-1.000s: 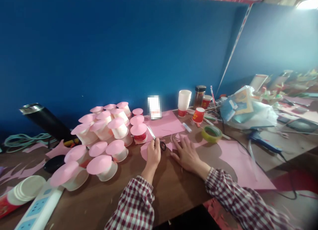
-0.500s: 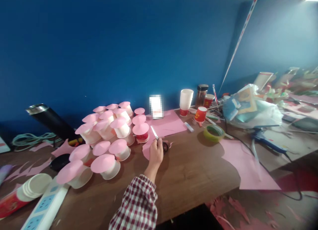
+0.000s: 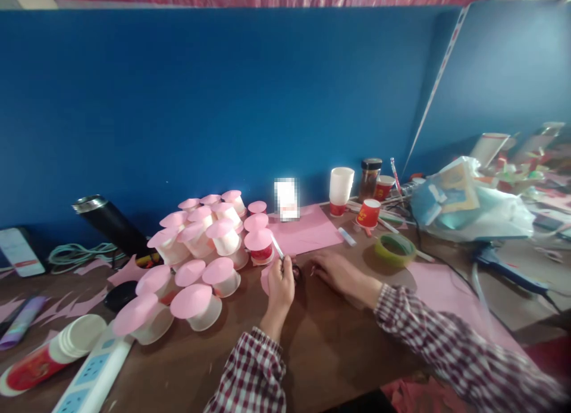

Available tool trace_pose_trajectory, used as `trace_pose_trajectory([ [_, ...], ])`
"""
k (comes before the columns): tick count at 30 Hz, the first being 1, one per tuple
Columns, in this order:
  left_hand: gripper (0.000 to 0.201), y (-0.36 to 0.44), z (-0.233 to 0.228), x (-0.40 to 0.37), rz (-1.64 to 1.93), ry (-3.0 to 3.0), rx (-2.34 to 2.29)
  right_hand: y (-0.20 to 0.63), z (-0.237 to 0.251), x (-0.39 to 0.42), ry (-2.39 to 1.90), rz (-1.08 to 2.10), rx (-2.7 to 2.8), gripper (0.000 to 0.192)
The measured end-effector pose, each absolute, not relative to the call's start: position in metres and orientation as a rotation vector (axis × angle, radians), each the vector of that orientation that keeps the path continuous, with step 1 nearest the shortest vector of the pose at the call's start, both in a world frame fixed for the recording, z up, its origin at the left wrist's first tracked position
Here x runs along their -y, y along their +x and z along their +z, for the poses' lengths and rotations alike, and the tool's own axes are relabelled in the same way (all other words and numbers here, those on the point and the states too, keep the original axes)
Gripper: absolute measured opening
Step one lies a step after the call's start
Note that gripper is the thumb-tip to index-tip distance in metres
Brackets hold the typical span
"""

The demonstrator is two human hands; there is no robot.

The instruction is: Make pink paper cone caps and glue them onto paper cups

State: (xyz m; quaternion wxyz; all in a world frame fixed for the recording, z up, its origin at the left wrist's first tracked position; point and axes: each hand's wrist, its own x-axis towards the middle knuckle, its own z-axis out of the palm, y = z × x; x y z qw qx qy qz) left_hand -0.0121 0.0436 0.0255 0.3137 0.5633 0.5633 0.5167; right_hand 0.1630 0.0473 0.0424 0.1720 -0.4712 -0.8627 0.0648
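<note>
Scissors (image 3: 285,259), dark-handled with pale blades, lie on the surface (image 3: 330,335) over pink paper (image 3: 266,277), long axis slanting, tips pointing up-left toward the cups (image 3: 209,246). The left hand (image 3: 282,289) is clamped on their handles. The right hand (image 3: 335,271) lies flat just beside, fingers spread.

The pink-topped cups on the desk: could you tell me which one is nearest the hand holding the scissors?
The red-printed cup at the right front of the cluster, just left of the left hand; the rest stand farther left.
</note>
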Motion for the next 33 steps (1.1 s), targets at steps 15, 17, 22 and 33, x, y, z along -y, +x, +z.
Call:
trace_pose_trajectory([
  [15,0.034,-0.008,0.016,-0.047,1.283,1.378,-1.382,0.145,0.031,-0.149,-1.590,-0.017,2.389,0.024],
  [17,0.035,-0.008,0.015,-0.048,1.259,1.371,-1.373,0.141,0.025,-0.149,-1.520,-0.020,2.422,0.023],
  [22,0.035,-0.008,0.013,-0.051,1.246,1.394,-1.379,0.143,0.014,-0.110,-1.388,-0.030,2.469,0.028],
  [33,0.037,-0.008,0.011,-0.048,1.248,1.385,-1.383,0.208,0.007,0.088,-1.184,0.339,2.596,0.063],
])
